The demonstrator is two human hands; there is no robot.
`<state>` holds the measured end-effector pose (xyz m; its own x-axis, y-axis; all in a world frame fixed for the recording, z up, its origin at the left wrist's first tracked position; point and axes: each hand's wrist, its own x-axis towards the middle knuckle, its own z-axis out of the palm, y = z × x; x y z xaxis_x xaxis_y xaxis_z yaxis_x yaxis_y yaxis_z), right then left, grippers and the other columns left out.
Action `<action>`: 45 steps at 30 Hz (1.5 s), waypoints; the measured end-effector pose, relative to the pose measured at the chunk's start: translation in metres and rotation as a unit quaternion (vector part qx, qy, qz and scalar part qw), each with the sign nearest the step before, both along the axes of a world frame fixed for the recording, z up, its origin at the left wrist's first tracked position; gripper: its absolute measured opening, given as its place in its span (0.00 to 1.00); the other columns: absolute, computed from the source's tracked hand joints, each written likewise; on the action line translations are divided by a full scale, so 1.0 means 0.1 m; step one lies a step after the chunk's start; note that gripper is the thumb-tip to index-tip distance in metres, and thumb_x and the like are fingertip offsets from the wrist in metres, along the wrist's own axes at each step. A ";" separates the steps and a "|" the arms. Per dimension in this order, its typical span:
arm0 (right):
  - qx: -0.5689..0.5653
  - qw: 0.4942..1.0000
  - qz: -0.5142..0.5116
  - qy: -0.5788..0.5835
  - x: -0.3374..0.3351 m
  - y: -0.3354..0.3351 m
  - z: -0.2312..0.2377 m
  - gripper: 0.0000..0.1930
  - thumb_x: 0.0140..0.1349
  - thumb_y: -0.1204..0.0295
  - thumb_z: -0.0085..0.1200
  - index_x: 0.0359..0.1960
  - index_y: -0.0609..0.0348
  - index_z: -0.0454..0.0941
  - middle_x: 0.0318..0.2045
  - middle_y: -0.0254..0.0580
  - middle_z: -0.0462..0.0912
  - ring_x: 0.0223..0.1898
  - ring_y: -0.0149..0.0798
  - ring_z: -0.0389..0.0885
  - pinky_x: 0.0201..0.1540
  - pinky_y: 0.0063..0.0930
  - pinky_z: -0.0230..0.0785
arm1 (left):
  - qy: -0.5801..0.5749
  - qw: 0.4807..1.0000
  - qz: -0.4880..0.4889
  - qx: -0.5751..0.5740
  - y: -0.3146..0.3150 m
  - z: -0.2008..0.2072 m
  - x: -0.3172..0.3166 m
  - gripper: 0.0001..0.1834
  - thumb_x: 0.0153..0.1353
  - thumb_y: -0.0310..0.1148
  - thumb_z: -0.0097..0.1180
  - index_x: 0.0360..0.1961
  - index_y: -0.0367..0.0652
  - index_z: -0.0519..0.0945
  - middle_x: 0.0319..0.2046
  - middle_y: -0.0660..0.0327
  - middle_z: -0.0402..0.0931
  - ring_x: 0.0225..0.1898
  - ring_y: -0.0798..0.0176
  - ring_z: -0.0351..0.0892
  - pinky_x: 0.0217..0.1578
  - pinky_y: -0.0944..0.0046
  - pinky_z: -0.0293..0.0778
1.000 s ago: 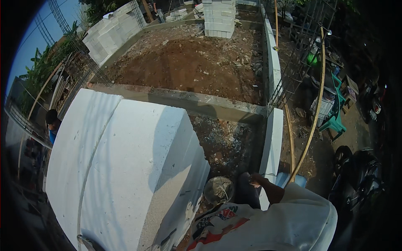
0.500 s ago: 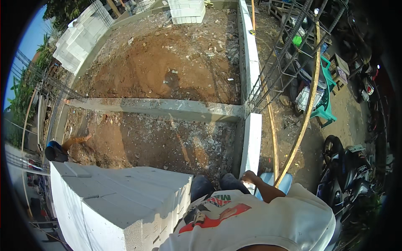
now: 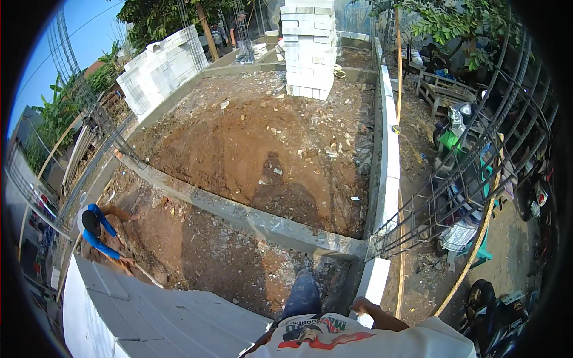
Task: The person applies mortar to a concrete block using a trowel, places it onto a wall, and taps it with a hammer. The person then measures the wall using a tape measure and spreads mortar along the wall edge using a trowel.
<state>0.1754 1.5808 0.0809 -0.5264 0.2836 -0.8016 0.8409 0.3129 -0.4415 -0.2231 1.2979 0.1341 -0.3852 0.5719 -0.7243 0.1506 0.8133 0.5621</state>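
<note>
My right hand [image 3: 365, 306] hangs low beside my white shirt [image 3: 358, 337], just over the near end of a white block wall [image 3: 373, 280]. Its fingers are curled in; no object shows in it, and the inside of the grip is hidden. I cannot tell whether the hand touches the wall. My left hand is not visible; only a dark sliver, perhaps of that arm, shows between my shirt and a large stack of white blocks [image 3: 155, 313] at the near left. One leg in dark trousers [image 3: 302, 295] stretches forward onto the rubble ground.
A concrete beam [image 3: 268, 221] crosses the dirt ahead. At the right, a rebar cage [image 3: 471, 167] leans over the wall, near long wooden strips [image 3: 400, 262] and a parked motorcycle [image 3: 498, 313]. A person in blue sleeves [image 3: 95, 227] crouches at left. Tall block stacks [image 3: 307, 48] stand farther back.
The view has tilted up and turned, showing more of the far site. One leg now reaches forward. My right hand stays low by the wall, fingers still curled. The crouching person shows more fully.
</note>
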 end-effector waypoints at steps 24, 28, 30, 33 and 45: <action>0.207 0.900 -0.342 0.174 -2.39 4.67 1.50 0.48 0.53 0.40 0.70 0.65 0.69 0.76 0.60 0.63 0.81 0.66 0.56 0.78 0.68 0.44 0.70 | -0.051 0.986 -0.072 0.139 5.55 -0.50 -2.32 0.34 0.73 0.47 0.60 0.67 0.27 0.74 0.58 0.42 0.81 0.60 0.50 0.81 0.60 0.53 0.74; 0.149 0.910 -0.374 0.103 -2.39 6.08 1.21 0.23 0.65 0.51 0.64 0.34 0.64 0.86 0.31 0.52 0.89 0.40 0.46 0.91 0.44 0.42 0.80 | -0.089 0.992 -0.054 0.074 6.12 -0.57 -1.98 0.33 0.73 0.45 0.60 0.67 0.27 0.73 0.63 0.44 0.78 0.66 0.50 0.76 0.66 0.55 0.70; 0.120 0.852 -0.488 0.150 -2.48 6.96 1.07 0.19 0.66 0.57 0.64 0.29 0.64 0.85 0.22 0.47 0.87 0.31 0.45 0.90 0.37 0.42 0.79 | -0.038 0.995 -0.083 0.033 6.03 -0.68 -1.93 0.31 0.73 0.43 0.59 0.66 0.28 0.74 0.62 0.42 0.79 0.64 0.46 0.78 0.65 0.54 0.72; 0.322 0.813 -0.450 0.184 -2.24 8.58 0.06 0.14 0.56 0.65 0.71 0.36 0.63 0.85 0.28 0.50 0.88 0.32 0.46 0.87 0.38 0.40 0.78 | -0.028 0.977 -0.192 -0.090 5.84 -0.79 -1.87 0.33 0.70 0.53 0.57 0.62 0.34 0.80 0.59 0.42 0.82 0.62 0.45 0.81 0.63 0.52 0.73; 0.515 0.783 -0.345 0.047 -2.03 13.37 -0.81 0.51 0.58 0.57 0.72 0.81 0.31 0.53 0.75 0.69 0.55 0.73 0.74 0.59 0.71 0.68 0.60 | -0.047 0.935 0.009 -0.350 6.81 -0.55 -2.02 0.38 0.67 0.62 0.60 0.64 0.40 0.79 0.61 0.43 0.81 0.64 0.43 0.80 0.65 0.49 0.73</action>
